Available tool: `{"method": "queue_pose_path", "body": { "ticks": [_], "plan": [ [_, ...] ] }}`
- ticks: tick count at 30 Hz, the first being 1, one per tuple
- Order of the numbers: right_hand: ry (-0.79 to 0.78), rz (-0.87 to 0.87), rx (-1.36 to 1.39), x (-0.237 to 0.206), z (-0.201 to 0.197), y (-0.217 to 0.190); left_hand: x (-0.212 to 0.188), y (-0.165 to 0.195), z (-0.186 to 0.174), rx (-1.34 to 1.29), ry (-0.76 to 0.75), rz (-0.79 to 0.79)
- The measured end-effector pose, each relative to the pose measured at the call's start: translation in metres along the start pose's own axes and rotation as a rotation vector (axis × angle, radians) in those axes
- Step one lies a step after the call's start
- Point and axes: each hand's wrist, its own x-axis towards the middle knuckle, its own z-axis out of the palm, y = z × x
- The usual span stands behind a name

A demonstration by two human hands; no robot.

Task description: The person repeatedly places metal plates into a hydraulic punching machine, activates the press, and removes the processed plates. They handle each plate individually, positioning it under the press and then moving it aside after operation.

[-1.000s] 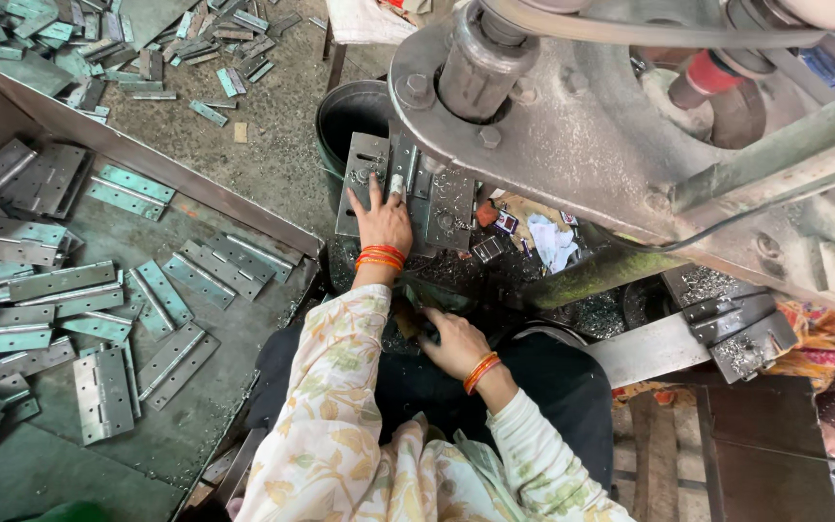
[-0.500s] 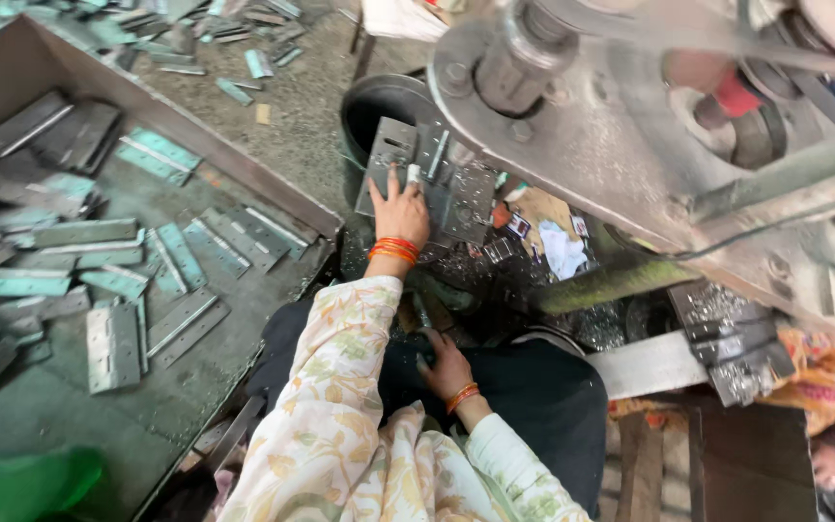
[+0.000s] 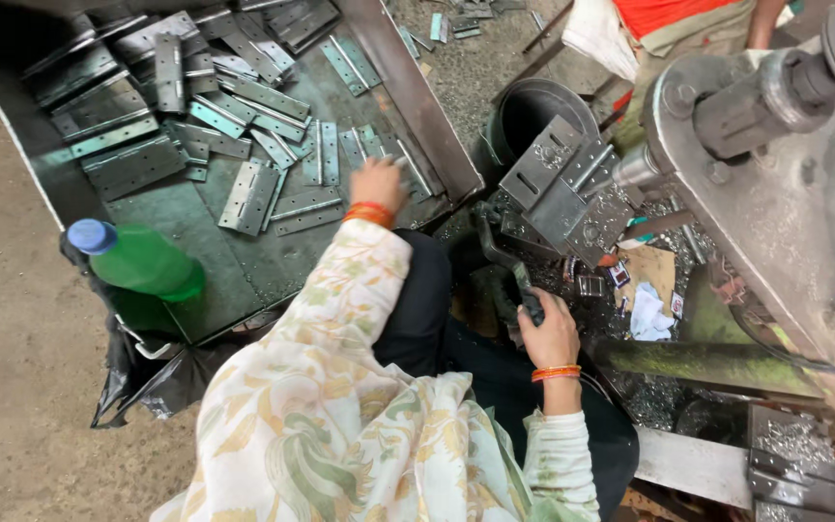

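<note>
hinges (image 3: 244, 193) lie loose in the tray (image 3: 437, 145) at our left, within easy reach of the press (image 3: 775, 174). our left hand (image 3: 377, 186) rests on them, whether gripping one we cannot tell. our right hand (image 3: 548, 329) is closed around a dark lever (image 3: 524, 290), hands well apart.

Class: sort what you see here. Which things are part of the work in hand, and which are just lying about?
In the work:
left hand reaching among the hinge plates in the metal tray
right hand gripping a dark lever handle
press machine

Lying about:
green bottle
black bag
round bucket
paper scraps
</note>
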Motion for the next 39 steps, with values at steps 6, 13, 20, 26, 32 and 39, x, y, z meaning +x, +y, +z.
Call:
{"method": "queue_pose_path", "body": {
  "ticks": [6, 13, 20, 26, 32, 39],
  "plan": [
    [-0.007, 0.040, -0.025, 0.002, 0.003, 0.005, -0.069, -0.106, -0.002, 0.398, -0.052, -0.268],
    [0.018, 0.025, 0.011, 0.002, 0.006, 0.006, -0.102, -0.109, -0.012, 0.273, -0.020, -0.097],
    [0.019, 0.029, 0.025, 0.000, 0.005, 0.003, -0.116, -0.101, -0.005, 0.061, -0.022, -0.171],
    [0.050, 0.036, 0.043, -0.004, 0.002, -0.002, -0.099, -0.105, -0.011, -0.237, -0.010, -0.263],
    [-0.018, 0.140, 0.034, -0.009, -0.001, 0.001, -0.099, -0.093, -0.011, -0.109, -0.068, -0.225],
    [0.022, 0.092, 0.078, -0.012, 0.008, 0.006, -0.058, -0.088, -0.016, -0.118, -0.034, -0.299]
  ]
}}
